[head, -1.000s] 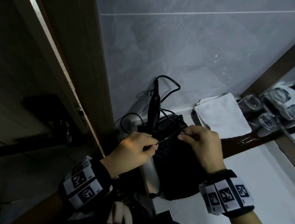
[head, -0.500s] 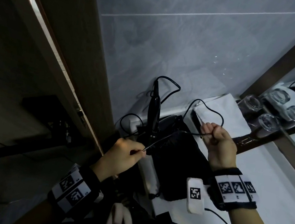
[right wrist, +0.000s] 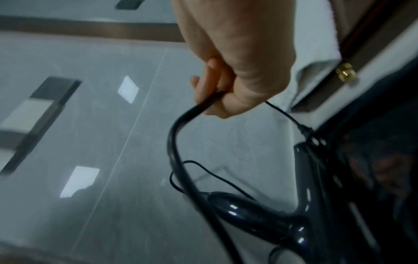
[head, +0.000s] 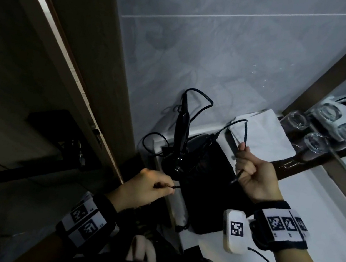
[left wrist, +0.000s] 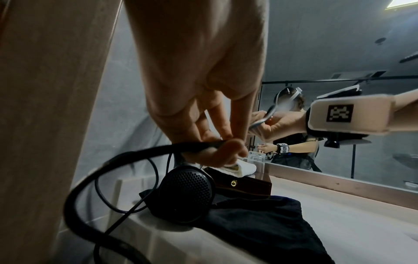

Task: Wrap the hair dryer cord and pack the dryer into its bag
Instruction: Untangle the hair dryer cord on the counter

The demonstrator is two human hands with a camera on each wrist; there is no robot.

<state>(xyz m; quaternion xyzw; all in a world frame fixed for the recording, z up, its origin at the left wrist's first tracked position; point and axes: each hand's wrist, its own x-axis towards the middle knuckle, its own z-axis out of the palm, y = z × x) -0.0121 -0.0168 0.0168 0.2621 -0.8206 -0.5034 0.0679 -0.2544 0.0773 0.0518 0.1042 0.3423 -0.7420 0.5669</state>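
Here, left hand (head: 141,190) pinching cord (head: 244,129), raised right hand (head: 252,173) fisted around it

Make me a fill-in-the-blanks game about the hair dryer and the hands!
1. Both hands pinch the black ____.
2. The hair dryer rests on a ____ cloth bag.
3. The white towel lies beside three upturned ____.
4. The right hand is farther from the wooden door frame than the ____ hand.

Missing words: cord; black; glasses; left.
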